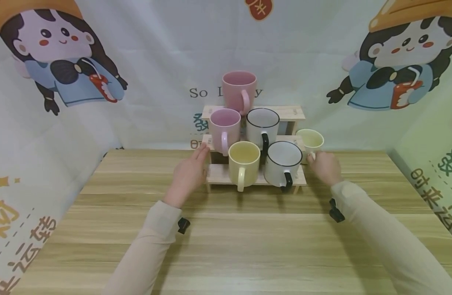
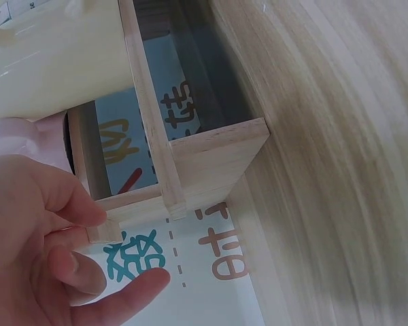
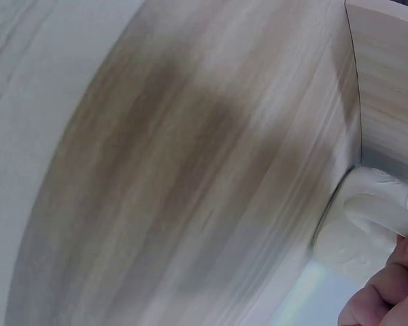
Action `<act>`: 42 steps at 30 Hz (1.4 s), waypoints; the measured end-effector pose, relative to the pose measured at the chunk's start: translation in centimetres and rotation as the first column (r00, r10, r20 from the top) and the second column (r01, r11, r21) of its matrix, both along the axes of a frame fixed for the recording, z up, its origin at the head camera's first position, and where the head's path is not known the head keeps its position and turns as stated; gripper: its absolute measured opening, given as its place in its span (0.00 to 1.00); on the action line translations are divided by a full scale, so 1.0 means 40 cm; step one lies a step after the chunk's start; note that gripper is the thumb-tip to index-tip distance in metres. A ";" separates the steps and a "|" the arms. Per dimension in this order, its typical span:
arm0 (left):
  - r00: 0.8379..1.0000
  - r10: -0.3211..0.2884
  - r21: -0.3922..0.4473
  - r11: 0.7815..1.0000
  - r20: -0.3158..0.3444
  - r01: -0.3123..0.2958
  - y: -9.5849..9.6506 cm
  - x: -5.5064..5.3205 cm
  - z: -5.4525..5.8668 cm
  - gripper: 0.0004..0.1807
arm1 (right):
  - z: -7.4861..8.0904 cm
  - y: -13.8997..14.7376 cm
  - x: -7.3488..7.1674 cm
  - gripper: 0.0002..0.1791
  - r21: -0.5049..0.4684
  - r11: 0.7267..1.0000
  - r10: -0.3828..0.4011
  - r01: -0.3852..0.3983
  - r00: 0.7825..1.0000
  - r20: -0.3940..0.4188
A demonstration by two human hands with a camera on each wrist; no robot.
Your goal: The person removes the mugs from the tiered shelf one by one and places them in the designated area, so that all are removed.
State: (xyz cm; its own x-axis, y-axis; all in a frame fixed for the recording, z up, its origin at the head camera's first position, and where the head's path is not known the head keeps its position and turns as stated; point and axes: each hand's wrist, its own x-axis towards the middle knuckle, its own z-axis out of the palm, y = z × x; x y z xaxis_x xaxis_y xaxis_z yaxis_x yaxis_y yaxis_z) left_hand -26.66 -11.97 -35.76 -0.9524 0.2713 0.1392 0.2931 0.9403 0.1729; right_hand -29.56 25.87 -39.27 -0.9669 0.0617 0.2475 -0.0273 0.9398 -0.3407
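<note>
My right hand (image 1: 326, 168) grips the handle of a cream mug (image 1: 310, 138) at the right end of a stepped wooden stand (image 1: 221, 179). In the right wrist view, the mug (image 3: 357, 234) is at the lower right, its handle running into my curled fingers (image 3: 387, 288). My left hand (image 1: 190, 174) is at the stand's left end. The left wrist view shows thumb and finger pinching the end of the stand's middle step (image 2: 109, 231), other fingers extended. A pink mug (image 1: 229, 96) tops the stand; a lilac mug (image 1: 219, 131) and a black-rimmed white mug (image 1: 256, 127) fill the middle step.
The lowest step bears a yellow mug (image 1: 242, 162) and another black-rimmed white mug (image 1: 279, 170), handles facing me. Under the stand is a wood-grain table (image 1: 244, 246). A printed cloth backdrop (image 1: 159, 82) rises close behind and on both sides.
</note>
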 end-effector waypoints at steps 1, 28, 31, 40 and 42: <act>1.000 0.000 0.003 1.000 0.001 0.000 0.000 0.001 -0.001 0.36 | 0.000 0.002 0.000 0.22 0.004 1.000 0.003 -0.003 1.000 0.004; 1.000 0.017 0.010 1.000 0.007 -0.017 0.003 0.001 -0.001 0.36 | 0.135 0.016 0.015 0.21 -0.068 0.997 -0.046 0.048 0.998 0.032; 1.000 0.018 0.007 1.000 0.010 -0.018 0.004 0.000 0.002 0.35 | 0.158 0.010 0.015 0.21 -0.057 0.997 -0.043 0.046 0.998 0.044; 0.999 0.022 -0.005 1.000 0.028 -0.022 0.007 0.001 0.007 0.35 | 0.211 -0.011 0.016 0.22 -0.035 0.999 -0.030 0.032 0.999 0.038; 0.999 0.022 -0.006 1.000 0.029 -0.022 0.006 0.000 0.006 0.35 | 0.223 -0.016 0.014 0.23 -0.029 0.999 -0.023 0.024 0.999 0.027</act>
